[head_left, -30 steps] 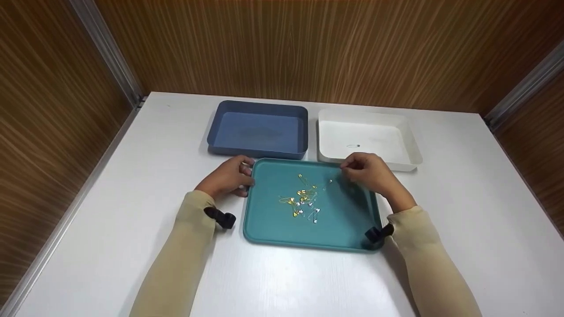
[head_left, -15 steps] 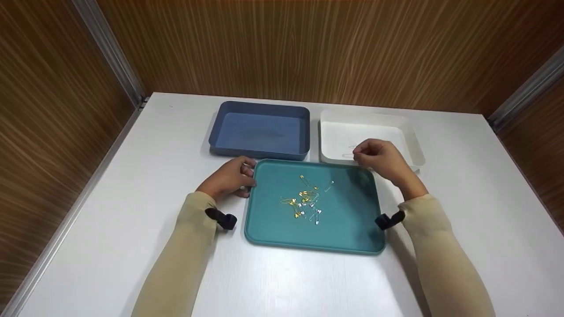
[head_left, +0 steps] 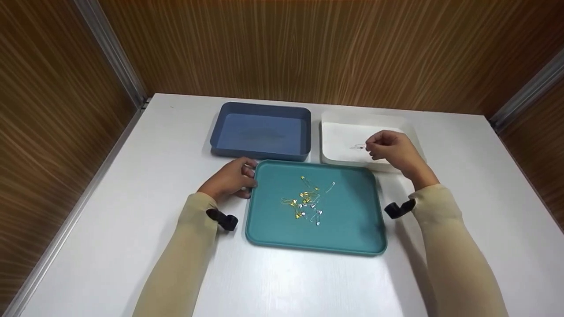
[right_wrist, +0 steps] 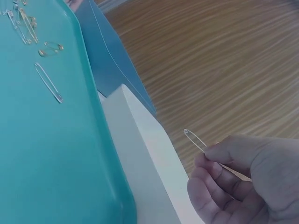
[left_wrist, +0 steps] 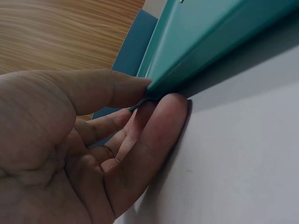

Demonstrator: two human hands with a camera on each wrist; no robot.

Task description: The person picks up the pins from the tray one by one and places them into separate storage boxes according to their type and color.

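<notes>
Right hand [head_left: 392, 152] is held over the white bin [head_left: 343, 118], its fingertips pinched on a silver safety pin [right_wrist: 195, 139] so that the pin hangs above the bin floor, where another silver pin [head_left: 357, 147] is already seen. Left hand [head_left: 230, 179] is clamped on the far left corner of the teal tray [head_left: 352, 229], thumb above and fingers beneath the rim, apparently to steady it. Mixed gold and silver pins [head_left: 306, 200] lie heaped at the tray's middle. A blue bin [head_left: 262, 132] stands beside the white one.
</notes>
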